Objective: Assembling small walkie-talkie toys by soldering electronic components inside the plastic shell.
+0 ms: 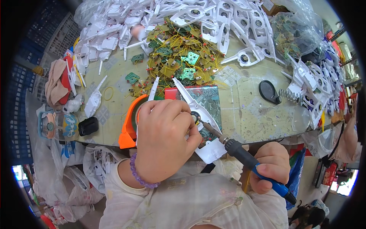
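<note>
My right hand (271, 166) grips a soldering iron (244, 155) with a blue and black handle. Its metal tip reaches up and left to a small round speaker (195, 116) set in a white plastic shell (206, 115). My left hand (162, 135) is closed over the left side of that shell, fingers bent down beside the speaker. What those fingers pinch is hidden under the hand. Beneath the shell lies a dark, patterned flat block (214, 95) with a red edge. An orange curved holder (128, 131) stands just left of my left hand, partly covered by it.
Beyond my hands rises a heap of circuit boards with yellow wires (175, 57). White plastic shells (236, 23) pile up at the back, more at the right. A black round stand (269, 92) with a coiled spring (291, 96) sits right. A clear cup (65, 126) and black case (88, 126) are left.
</note>
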`<state>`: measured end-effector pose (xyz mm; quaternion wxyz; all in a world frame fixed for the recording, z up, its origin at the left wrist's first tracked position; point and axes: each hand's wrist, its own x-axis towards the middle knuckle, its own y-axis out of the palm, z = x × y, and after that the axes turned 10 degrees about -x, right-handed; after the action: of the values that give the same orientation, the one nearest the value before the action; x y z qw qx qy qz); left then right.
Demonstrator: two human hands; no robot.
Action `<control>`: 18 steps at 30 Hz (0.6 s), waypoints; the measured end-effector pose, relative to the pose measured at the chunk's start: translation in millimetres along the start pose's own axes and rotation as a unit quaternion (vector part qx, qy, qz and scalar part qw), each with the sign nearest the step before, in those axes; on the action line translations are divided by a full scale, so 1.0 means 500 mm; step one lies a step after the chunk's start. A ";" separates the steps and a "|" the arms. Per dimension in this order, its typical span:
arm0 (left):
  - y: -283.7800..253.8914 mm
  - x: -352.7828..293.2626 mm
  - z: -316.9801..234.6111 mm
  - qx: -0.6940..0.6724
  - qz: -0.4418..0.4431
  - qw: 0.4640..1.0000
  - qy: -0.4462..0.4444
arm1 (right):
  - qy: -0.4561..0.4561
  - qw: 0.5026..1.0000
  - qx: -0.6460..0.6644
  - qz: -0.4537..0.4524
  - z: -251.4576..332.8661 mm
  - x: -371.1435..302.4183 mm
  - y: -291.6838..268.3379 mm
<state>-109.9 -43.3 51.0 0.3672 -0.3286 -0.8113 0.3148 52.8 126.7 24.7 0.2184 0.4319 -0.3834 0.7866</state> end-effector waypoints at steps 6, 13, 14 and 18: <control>-0.001 0.002 -0.005 0.000 -0.001 1.000 -0.003 | 0.001 1.000 0.002 -0.004 -0.004 0.001 0.001; -0.001 0.000 -0.003 -0.002 0.000 1.000 -0.009 | -0.009 0.996 -0.038 -0.079 -0.007 -0.007 0.015; 0.000 -0.001 -0.003 -0.002 0.000 1.000 -0.010 | 0.001 0.996 -0.042 -0.081 -0.007 -0.011 0.013; -0.001 0.003 -0.006 -0.005 0.001 1.000 -0.005 | 0.058 0.987 -0.067 -0.131 0.008 -0.020 0.005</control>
<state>-108.4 -41.6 53.9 0.3610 -0.3293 -0.8145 0.3129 58.4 121.9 16.6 0.3698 0.4168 -0.3621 0.7472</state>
